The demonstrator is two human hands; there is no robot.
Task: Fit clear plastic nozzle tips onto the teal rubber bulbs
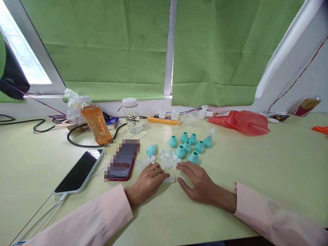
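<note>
My left hand (150,179) is closed, with thumb and forefinger on one end of a small translucent plastic piece (170,179) low over the table. To its right, my right hand (198,181) has thumb and fingers apart and holds nothing; its fingertips are at the edge of a pile of clear and whitish plastic pieces (167,160). Behind the pile stand several turquoise bulb-shaped parts with open necks (194,157). One at the far right has a translucent tip (212,132) on top. Another turquoise part (151,150) lies tilted left of the pile.
A red-cased phone (133,165) and a white-edged phone (79,172) with a cable lie at left. Behind them are an orange drink bottle (96,123) and a clear lidded bottle (131,118). A yellow power strip (164,119) and red bubble wrap (241,121) lie at the back.
</note>
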